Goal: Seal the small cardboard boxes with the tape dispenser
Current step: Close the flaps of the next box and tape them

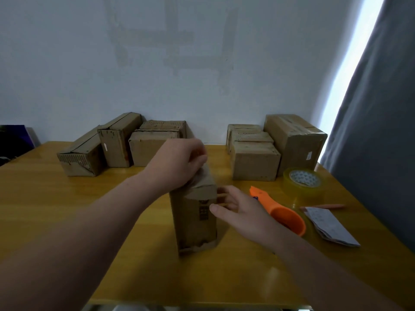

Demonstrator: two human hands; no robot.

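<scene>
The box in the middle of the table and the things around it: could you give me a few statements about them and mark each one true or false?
1. The box stands upright on the table. True.
2. The right hand holds the orange tape dispenser. False: the dispenser lies on the table beside that hand, whose fingers are spread at the box's side.
3. The left hand grips the box's top end. True.
4. The roll of tape sits on top of a box. False: it rests on the table, beyond the dispenser.
5. More boxes stand along the wall. True.
</scene>
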